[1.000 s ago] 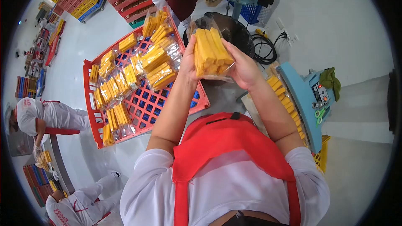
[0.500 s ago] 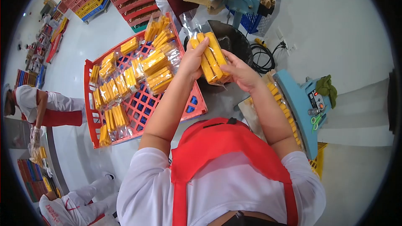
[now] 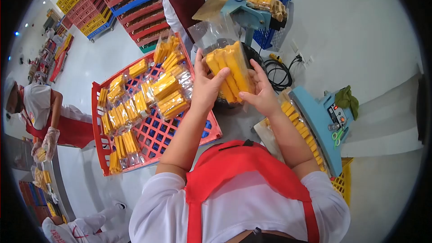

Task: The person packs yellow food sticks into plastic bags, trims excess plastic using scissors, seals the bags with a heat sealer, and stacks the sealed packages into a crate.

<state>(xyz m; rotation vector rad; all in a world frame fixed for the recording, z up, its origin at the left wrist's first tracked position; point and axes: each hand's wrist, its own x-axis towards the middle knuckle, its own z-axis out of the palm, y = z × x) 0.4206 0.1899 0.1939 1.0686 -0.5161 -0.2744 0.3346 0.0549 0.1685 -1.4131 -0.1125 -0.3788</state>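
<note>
A clear plastic bag of yellow sticks is held up in front of me between both hands. My left hand grips its left side, with the thumb pressed across the sticks. On the right edge, my right hand has its thumb on the lower front and its fingers round the side. The bag's loose, unfilled end points away from me. Left of my hands, a red plastic crate holds several similar bags of yellow sticks. A dark round bin is partly hidden behind the held bag.
A blue sealing machine stands at right, with yellow sticks along it and green scissors. Another blue machine is at the back. Black cable lies on the floor. Stacked crates and co-workers are around.
The held bag has come a little nearer, and its front faces me more. My left thumb has shifted over it. A co-worker's arm now shows at the back; the one at left has leaned.
</note>
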